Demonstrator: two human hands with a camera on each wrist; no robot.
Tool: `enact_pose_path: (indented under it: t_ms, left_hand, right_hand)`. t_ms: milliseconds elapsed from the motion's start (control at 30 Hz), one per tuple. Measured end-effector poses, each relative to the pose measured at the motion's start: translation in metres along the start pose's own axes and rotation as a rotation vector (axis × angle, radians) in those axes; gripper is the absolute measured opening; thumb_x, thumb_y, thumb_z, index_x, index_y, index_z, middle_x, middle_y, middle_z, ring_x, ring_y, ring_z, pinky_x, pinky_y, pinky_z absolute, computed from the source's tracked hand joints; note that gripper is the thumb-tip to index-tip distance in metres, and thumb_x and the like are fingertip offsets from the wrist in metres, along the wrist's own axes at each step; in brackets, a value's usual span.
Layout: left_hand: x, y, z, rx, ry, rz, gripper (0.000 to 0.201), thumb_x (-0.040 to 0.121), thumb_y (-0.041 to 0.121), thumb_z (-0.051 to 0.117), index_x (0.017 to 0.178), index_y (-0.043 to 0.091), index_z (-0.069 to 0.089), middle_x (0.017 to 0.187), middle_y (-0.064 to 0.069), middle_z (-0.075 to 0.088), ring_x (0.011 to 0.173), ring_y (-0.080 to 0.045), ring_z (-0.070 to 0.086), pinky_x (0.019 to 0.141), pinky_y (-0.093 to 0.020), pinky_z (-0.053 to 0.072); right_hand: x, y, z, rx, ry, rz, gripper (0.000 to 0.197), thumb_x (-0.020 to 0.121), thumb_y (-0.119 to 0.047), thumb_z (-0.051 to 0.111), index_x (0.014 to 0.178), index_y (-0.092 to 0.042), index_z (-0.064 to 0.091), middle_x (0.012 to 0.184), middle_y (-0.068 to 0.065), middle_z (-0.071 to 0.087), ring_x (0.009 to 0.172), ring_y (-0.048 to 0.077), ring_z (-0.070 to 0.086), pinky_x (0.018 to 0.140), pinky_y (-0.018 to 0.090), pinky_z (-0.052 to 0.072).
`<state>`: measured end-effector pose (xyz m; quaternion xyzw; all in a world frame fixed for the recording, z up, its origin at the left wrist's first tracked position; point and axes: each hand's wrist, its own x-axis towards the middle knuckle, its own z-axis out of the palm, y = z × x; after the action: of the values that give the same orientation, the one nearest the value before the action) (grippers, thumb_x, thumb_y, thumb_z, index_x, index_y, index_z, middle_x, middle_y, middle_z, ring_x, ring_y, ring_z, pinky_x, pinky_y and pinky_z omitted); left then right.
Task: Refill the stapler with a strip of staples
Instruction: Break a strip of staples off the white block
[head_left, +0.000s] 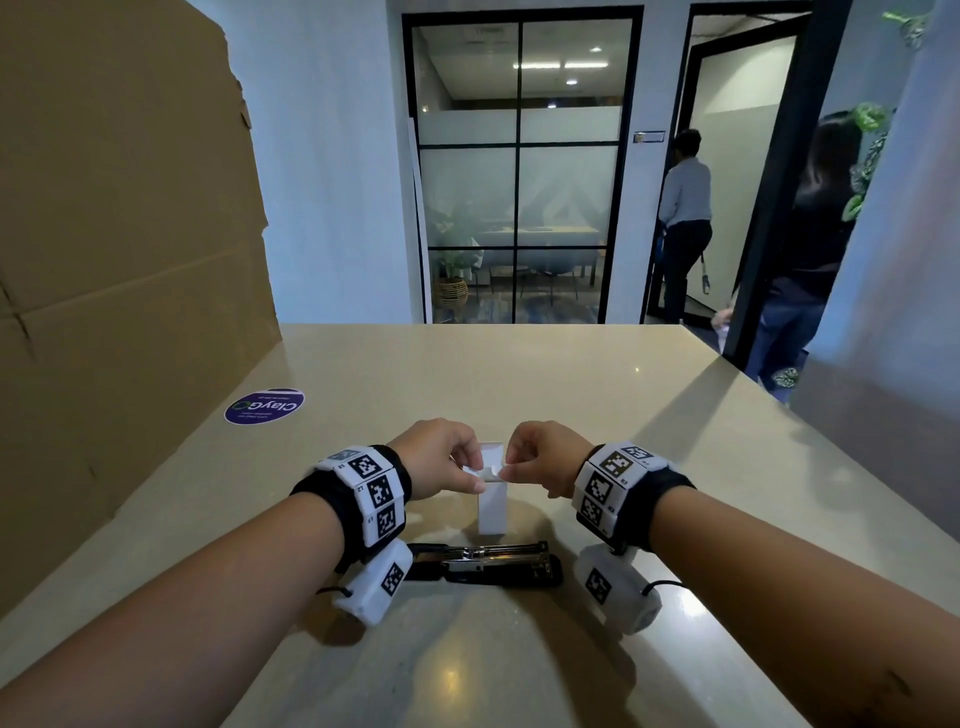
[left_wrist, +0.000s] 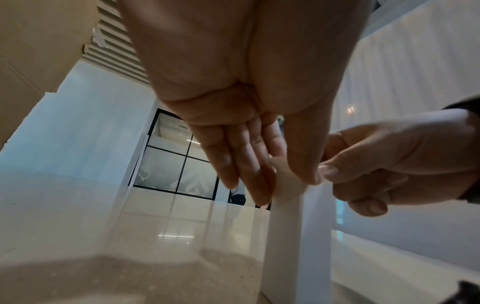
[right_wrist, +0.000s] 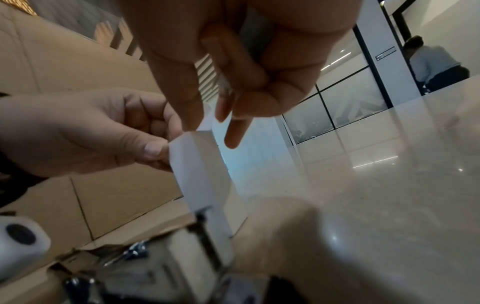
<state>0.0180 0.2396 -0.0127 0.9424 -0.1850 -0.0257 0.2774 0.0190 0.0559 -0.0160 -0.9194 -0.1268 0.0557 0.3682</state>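
Observation:
A small white staple box (head_left: 491, 512) stands upright on the beige table (head_left: 519, 379), its top flap (head_left: 491, 453) lifted open. My left hand (head_left: 470, 473) pinches the box's top left edge between thumb and fingers. My right hand (head_left: 511, 465) pinches the top right edge. The left wrist view shows the same box (left_wrist: 293, 236) under my left hand (left_wrist: 288, 181); the right wrist view shows the box (right_wrist: 202, 174) below my right hand (right_wrist: 207, 125). A black stapler (head_left: 483, 564) lies opened flat on the table just in front of the box, between my wrists. No staple strip shows.
A tall cardboard sheet (head_left: 119, 260) stands along the table's left side. A round purple sticker (head_left: 264, 406) lies on the table at the left. Beyond the far table edge two people (head_left: 685, 223) stand near a doorway. A white wall (head_left: 893, 312) bounds the right side.

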Motion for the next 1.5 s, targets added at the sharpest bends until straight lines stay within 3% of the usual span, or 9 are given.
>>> enact_pose_path:
  t_ms: [167,367,533,700,867,1033,1133,1233,1500]
  left_hand:
    - [-0.003,0.001,0.003,-0.063,0.045,-0.04,0.034,0.067,0.025,0.084,0.076,0.029,0.051,0.085,0.002,0.062,0.073,-0.015,0.056,0.075,-0.035,0.05]
    - [-0.007,-0.001,0.001,-0.045,-0.024,-0.09,0.032,0.063,0.029,0.086,0.069,0.023,0.055,0.079,0.001,0.067,0.074,-0.016,0.06,0.078,-0.039,0.053]
    - [-0.008,0.001,0.01,-0.056,0.074,-0.025,0.027,0.072,0.022,0.08,0.066,0.029,0.054,0.074,0.009,0.06,0.069,-0.011,0.057,0.074,-0.03,0.049]
    - [-0.01,0.002,0.011,-0.105,0.066,0.004,0.028,0.075,0.016,0.077,0.072,0.034,0.056,0.092,0.009,0.062,0.075,-0.016,0.066,0.08,-0.032,0.052]
    - [-0.009,0.001,0.011,-0.118,0.093,-0.018,0.019,0.073,0.018,0.079,0.073,0.027,0.063,0.081,0.013,0.062,0.067,-0.008,0.061,0.077,-0.029,0.051]
    - [-0.009,0.0,0.013,-0.187,0.139,-0.066,0.036,0.069,0.016,0.082,0.076,0.026,0.048,0.081,0.007,0.065,0.075,-0.018,0.064,0.079,-0.038,0.052]
    - [-0.009,0.0,0.012,-0.227,0.105,-0.08,0.042,0.069,0.017,0.082,0.085,0.028,0.045,0.084,0.006,0.065,0.076,-0.018,0.064,0.081,-0.04,0.053]
    - [-0.009,0.001,0.011,-0.217,0.09,-0.085,0.042,0.068,0.018,0.082,0.087,0.029,0.047,0.087,0.007,0.065,0.084,-0.022,0.067,0.085,-0.043,0.055]
    - [-0.006,0.0,0.01,-0.211,0.065,-0.079,0.041,0.068,0.015,0.082,0.089,0.026,0.049,0.086,0.008,0.066,0.074,-0.016,0.063,0.084,-0.042,0.054]
  right_hand:
    - [0.002,-0.003,0.004,0.087,-0.001,0.055,0.03,0.078,-0.015,0.073,0.096,-0.018,0.05,0.076,-0.002,0.062,0.052,0.014,0.05,0.04,0.021,0.04]
    - [0.004,-0.003,0.005,0.016,0.012,0.036,0.024,0.08,-0.018,0.071,0.092,-0.021,0.051,0.068,-0.008,0.058,0.045,0.01,0.047,0.035,0.016,0.038]
    - [0.002,-0.003,0.005,0.005,0.007,0.028,0.023,0.08,-0.017,0.07,0.092,-0.02,0.051,0.068,-0.007,0.058,0.043,0.01,0.047,0.036,0.017,0.037]
    - [0.0,-0.001,0.005,0.019,-0.002,-0.004,0.023,0.08,-0.02,0.071,0.091,-0.021,0.051,0.075,-0.001,0.062,0.047,0.012,0.047,0.041,0.021,0.04]
    - [-0.002,-0.001,0.005,-0.018,0.034,-0.097,0.023,0.076,-0.027,0.075,0.086,-0.026,0.054,0.083,-0.001,0.064,0.065,0.012,0.052,0.063,0.028,0.045]
    - [-0.004,-0.001,0.003,-0.033,0.098,-0.139,0.017,0.081,-0.035,0.067,0.067,-0.031,0.058,0.066,-0.012,0.056,0.064,0.008,0.051,0.07,0.031,0.045]
    - [-0.005,-0.004,0.001,-0.106,0.083,-0.17,0.004,0.082,-0.026,0.068,0.08,-0.022,0.069,0.071,-0.013,0.058,0.064,0.0,0.047,0.072,0.027,0.042]
    - [-0.006,-0.007,0.002,-0.17,0.089,-0.205,0.006,0.083,-0.028,0.068,0.082,-0.022,0.067,0.079,-0.01,0.062,0.073,0.009,0.053,0.071,0.024,0.041]
    - [-0.011,-0.012,0.001,-0.319,0.079,-0.25,0.02,0.083,-0.037,0.067,0.087,-0.018,0.073,0.064,-0.019,0.045,0.077,0.011,0.051,0.069,0.025,0.038]
